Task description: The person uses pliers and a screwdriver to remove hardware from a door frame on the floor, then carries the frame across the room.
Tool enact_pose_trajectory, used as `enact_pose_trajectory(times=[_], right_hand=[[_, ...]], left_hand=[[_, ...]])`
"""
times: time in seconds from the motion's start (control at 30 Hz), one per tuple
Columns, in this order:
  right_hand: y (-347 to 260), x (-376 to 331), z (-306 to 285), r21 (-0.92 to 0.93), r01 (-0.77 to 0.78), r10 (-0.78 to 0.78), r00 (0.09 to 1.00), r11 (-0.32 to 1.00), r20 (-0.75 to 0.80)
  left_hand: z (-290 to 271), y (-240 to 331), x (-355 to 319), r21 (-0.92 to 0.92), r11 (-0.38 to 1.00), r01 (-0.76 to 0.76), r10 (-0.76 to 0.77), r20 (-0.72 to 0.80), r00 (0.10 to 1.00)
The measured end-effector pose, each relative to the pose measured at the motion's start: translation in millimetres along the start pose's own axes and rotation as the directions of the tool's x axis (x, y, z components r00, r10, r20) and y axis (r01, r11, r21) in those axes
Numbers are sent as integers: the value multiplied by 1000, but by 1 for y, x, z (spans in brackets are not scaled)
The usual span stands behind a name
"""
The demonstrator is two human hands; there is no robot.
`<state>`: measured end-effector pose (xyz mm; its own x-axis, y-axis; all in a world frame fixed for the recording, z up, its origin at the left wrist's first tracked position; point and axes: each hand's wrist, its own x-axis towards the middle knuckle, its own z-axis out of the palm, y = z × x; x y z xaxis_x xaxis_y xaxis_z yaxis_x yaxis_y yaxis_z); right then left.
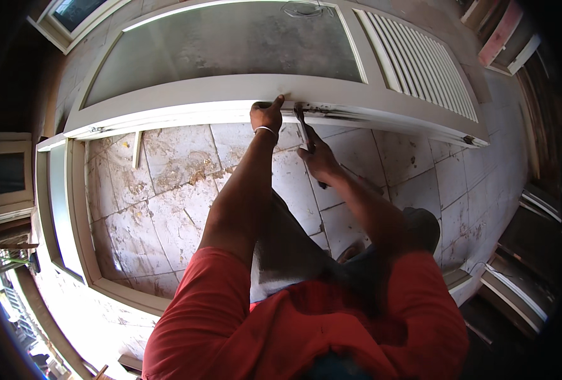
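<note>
A white door (218,87) with a large glass pane and a louvred section lies on its side in front of me, its long edge turned toward me. My left hand (267,118) is closed at that edge, thumb on the upper face and fingers curled at a dark recess. My right hand (321,157) grips a hand tool (300,115) with a dark metal head and light shaft; its dark handle end shows below my palm. The tool's head touches or nearly touches the edge beside a dark, worn slot (331,113). Its exact kind I cannot make out.
A cream wooden frame (78,209) stands at the left and curves round below. A thin wooden strip (137,149) leans near the door. Worn, stained tiles (180,164) cover the floor. Wooden pieces (509,38) and more frames (515,294) stand along the right.
</note>
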<state>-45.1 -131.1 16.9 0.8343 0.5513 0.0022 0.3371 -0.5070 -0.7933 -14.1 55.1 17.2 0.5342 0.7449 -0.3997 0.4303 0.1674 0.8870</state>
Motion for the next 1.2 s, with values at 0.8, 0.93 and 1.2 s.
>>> enact_pose_trajectory(times=[0.8, 0.93, 1.2], right_hand=[[19, 43, -89, -454, 191, -82, 965, 870, 250], [32, 55, -97, -568, 271, -1, 903, 777, 429], [90, 26, -36, -496, 328, -346, 936, 804, 59]], left_hand=[[-20, 0, 5, 19, 997, 73, -74, 31, 997], [-18, -3, 3, 47, 995, 91, -93, 43, 995], [-5, -22, 25, -135, 991, 22, -16, 46, 999]])
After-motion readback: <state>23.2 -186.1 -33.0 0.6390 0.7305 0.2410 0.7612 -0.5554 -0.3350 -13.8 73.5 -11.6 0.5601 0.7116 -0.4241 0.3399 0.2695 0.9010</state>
